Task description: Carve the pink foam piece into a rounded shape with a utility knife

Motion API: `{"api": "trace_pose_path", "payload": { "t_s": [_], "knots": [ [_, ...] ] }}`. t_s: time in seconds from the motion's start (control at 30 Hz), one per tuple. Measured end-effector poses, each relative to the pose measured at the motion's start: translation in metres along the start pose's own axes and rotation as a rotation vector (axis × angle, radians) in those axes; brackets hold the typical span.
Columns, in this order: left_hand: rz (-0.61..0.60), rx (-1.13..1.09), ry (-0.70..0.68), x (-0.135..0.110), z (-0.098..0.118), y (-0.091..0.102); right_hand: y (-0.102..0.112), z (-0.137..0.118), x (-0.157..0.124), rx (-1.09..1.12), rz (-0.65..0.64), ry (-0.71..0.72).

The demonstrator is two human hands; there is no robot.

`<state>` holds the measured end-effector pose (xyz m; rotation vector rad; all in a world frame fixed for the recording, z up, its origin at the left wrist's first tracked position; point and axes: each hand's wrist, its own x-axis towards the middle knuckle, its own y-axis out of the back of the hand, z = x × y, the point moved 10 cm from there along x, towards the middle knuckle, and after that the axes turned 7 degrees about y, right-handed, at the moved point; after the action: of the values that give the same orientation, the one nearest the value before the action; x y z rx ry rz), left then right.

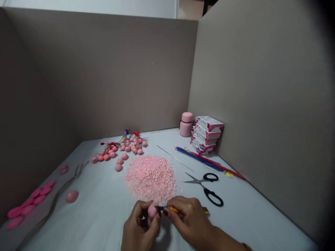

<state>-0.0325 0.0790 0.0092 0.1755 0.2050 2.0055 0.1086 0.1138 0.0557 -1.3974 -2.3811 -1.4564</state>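
Observation:
My left hand (138, 228), near the front of the table, pinches a pink ball (152, 211) between thumb and fingers. Its lower part is hidden by the thumb. Wrapped round a yellow and black craft knife (173, 209), my right hand (192, 218) points the blade left, and the tip meets the ball's upper right side. The knife's yellow back end shows beyond the right hand. Just behind both hands lies a mound of small pink chips (151, 177). Black-handled scissors (200, 181) lie spread apart to the right of it.
Bunches of pink balls tied with cord (131, 144) lie at the back left. Left are a loose pink ball (72, 196), pink ovals (31, 205) and brown cords (53, 205). A thin rod (175, 158), blue strands (199, 158), stacked boxes (206, 134) and a pink flask (186, 124) stand right.

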Motion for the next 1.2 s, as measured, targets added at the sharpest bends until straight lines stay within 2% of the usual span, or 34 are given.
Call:
{"api": "trace_pose_path", "payload": {
  "t_s": [0.13,0.43,0.63,0.87,1.2],
  "knots": [
    [-0.004,0.005,-0.014,-0.001,-0.001,-0.002,-0.003,-0.006,-0.001,0.03,-0.027,0.047],
    [-0.055,-0.04,0.033,0.002,-0.009,-0.008,-0.005,-0.003,0.0,-0.024,-0.038,0.033],
    [-0.091,-0.086,0.055,0.0,-0.012,-0.01,0.01,0.019,-0.001,-0.065,0.047,-0.127],
    [-0.051,-0.169,0.079,0.0,-0.008,-0.006,0.001,-0.01,0.001,0.042,-0.002,0.055],
    [-0.018,-0.161,0.076,0.001,-0.008,-0.003,-0.005,-0.002,-0.001,-0.003,-0.017,0.006]
  ]
}}
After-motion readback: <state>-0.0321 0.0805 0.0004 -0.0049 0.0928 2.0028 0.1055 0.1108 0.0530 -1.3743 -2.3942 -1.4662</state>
